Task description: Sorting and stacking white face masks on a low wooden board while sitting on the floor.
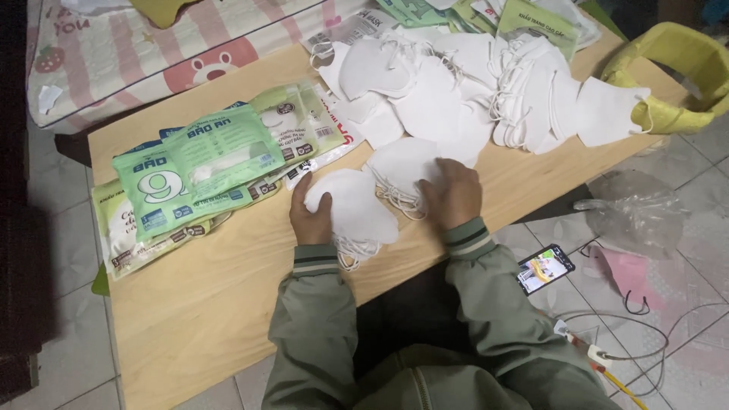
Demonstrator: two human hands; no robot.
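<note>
While both hands press a small stack of white face masks (355,206), left hand (310,219) squaring its edge, right hand (453,193) flat on top, gathering seems underway; bagging probably needs a green pouch (199,168).

Left hand (310,215) palm down, fingers curled; right hand (453,193) palm down, knuckles up

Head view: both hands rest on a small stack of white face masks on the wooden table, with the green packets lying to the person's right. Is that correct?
Not quite. The head view shows the green packets lying to the person's left, not the right. The rest holds: the left hand and right hand both rest on a small stack of white face masks on the wooden table.
</note>
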